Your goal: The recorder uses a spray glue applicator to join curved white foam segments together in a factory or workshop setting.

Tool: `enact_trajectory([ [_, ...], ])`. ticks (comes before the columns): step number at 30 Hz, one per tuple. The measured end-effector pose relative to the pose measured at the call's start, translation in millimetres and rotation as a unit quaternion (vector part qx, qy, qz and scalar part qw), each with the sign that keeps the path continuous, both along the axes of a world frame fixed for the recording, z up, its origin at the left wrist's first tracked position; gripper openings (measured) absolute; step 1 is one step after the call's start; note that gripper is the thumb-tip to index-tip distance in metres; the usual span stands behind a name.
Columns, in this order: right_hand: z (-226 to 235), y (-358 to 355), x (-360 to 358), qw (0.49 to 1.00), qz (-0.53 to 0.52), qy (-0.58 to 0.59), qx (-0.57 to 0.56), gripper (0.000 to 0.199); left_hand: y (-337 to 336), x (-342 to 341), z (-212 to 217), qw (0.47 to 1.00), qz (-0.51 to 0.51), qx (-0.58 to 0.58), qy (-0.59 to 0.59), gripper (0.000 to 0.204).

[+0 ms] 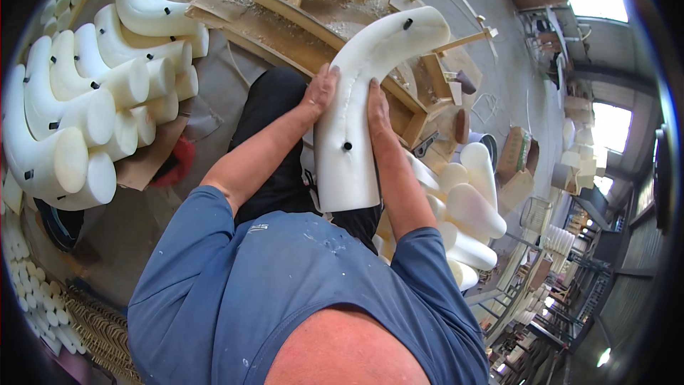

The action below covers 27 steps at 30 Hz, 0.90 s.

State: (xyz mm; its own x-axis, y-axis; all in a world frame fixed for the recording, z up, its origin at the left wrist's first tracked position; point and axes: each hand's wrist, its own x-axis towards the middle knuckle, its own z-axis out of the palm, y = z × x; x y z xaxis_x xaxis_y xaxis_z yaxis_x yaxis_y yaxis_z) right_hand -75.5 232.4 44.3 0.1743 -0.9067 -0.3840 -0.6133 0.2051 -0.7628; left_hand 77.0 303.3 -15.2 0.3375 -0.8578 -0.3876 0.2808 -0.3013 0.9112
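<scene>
A large bent white piece, smooth like moulded foam, lies across my lap with its curved end pointing away to the right. One black plug sits near its lower end and another near the far tip. A rough seam runs along its inner middle. My left hand presses on its left side, and my right hand grips the opposite side, so the piece is clasped between both palms. Beyond the hands is a wooden workbench with a wooden frame and pale shavings on it.
Similar bent white pieces with black plugs are stacked at my left. More white pieces lie close by my right arm. A cardboard box stands farther right. A black-handled tool rests at the bench's right side.
</scene>
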Motion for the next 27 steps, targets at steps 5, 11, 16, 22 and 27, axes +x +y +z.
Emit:
enact_trajectory([
  [5,-6.7,17.7,3.4,0.999,-0.039,-0.021,-0.006,0.069,3.1,-25.6,-4.5,0.977,0.1,-0.06,-0.177,0.059],
  [11,-31.5,18.4,23.3,0.991,-0.035,0.068,-0.113,0.062,-6.3,-31.0,-4.2,0.963,0.117,-0.048,-0.24,0.056],
  [16,-52.7,18.9,24.2,0.989,-0.056,0.065,-0.119,0.06,-10.8,-41.2,-16.1,0.954,0.138,-0.047,-0.261,0.053],
  [22,-51.6,16.5,28.0,0.985,-0.049,0.084,-0.146,0.06,-14.6,-38.3,-21.2,0.958,0.133,-0.039,-0.249,0.055],
  [27,-18.0,17.8,23.1,0.993,-0.034,0.068,-0.093,0.06,-4.1,-19.0,-10.6,0.984,0.08,-0.059,-0.147,0.061],
])
